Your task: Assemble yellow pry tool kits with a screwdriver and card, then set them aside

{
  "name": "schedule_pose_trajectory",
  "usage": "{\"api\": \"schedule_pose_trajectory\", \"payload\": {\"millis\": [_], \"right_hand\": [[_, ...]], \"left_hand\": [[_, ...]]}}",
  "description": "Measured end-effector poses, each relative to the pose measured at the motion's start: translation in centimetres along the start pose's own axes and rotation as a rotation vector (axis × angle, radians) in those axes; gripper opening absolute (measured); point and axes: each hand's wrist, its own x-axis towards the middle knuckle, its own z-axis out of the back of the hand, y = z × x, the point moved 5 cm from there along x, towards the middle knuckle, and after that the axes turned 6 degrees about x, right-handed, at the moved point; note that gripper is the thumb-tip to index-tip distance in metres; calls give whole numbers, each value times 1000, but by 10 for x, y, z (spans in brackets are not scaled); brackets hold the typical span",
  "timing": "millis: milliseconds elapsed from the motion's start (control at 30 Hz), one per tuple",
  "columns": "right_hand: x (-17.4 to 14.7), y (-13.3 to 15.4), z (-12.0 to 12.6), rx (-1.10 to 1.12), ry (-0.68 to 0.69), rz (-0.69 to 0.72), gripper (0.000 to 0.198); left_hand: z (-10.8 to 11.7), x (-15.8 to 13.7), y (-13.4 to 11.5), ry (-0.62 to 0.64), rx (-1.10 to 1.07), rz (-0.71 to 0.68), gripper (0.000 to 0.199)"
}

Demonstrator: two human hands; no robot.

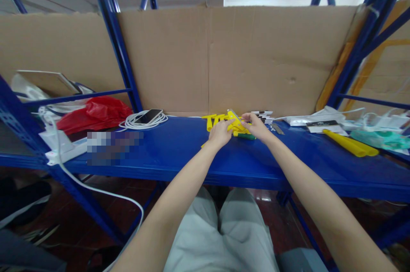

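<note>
Left hand grips a yellow piece with a pale strip along it; right hand has thumb and fingers closed on the same piece from the other side. Piece sits between the two hands, over the blue shelf, toward the cardboard panel. Progress, as far as it shows: one unit being worked, looks mid-handling, not set down. More yellow parts lie loose just left of it on the shelf; can't tell if those are finished or waiting. A green part lies just in front of the held piece, neither hand gripping it. Stack of black-and-white items and a flat dark strip sit beyond and beside the right hand, both unheld. No count possible: parts overlap, hands hide some, detail too small at this range.
</note>
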Motion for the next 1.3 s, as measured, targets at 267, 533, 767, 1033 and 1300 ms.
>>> {"api": "schedule_pose_trajectory", "payload": {"millis": [267,533,767,1033,1300], "right_hand": [[-13,8,-12,260,124,-267,25],[-11,9,-5,297,1,-240,25],[-10,11,2,318,-12,-197,34],[-11,11,-2,298,53,-144,46],[-11,13,-3,293,70,-156,41]], "left_hand": [[5,-2,-1,-14,33,3,49],[-4,-1,1,77,101,-138,62],[-5,-6,-5,103,116,-166,67],[-6,-5,-4,107,140,-157,63],[-7,-3,-4,96,115,-177,61]]}}
